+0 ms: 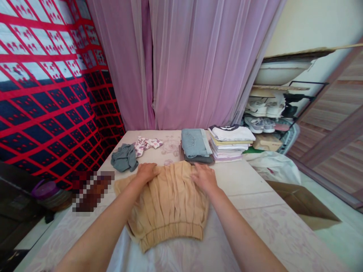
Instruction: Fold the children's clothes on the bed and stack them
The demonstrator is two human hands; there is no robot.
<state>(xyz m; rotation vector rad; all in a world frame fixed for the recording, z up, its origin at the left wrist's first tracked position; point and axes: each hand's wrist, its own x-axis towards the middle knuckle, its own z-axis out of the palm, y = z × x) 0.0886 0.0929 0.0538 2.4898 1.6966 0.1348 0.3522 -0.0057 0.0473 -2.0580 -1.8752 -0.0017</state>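
Observation:
A tan garment with a gathered elastic waistband (170, 204) lies on the cloth-covered table, its waistband towards me. Whether it is a skirt or folded trousers I cannot tell. At its far left edge my left hand (146, 173) has its fingers closed on the fabric. My right hand (204, 177) grips the far right edge the same way. Just beyond the left hand sits a crumpled grey-green piece of clothing (124, 157), touching a white patterned cloth (147, 145). Folded light-blue denim (195, 142) lies on darker folded clothing past the right hand.
A stack of folded shirts (231, 143) stands at the table's far right, beside the denim. Pink curtains (198, 68) hang behind the table (255, 211). To the right are a shoe rack (266, 109), a white bag (275, 166) and an open cardboard box (300, 200). Something at left is pixelated.

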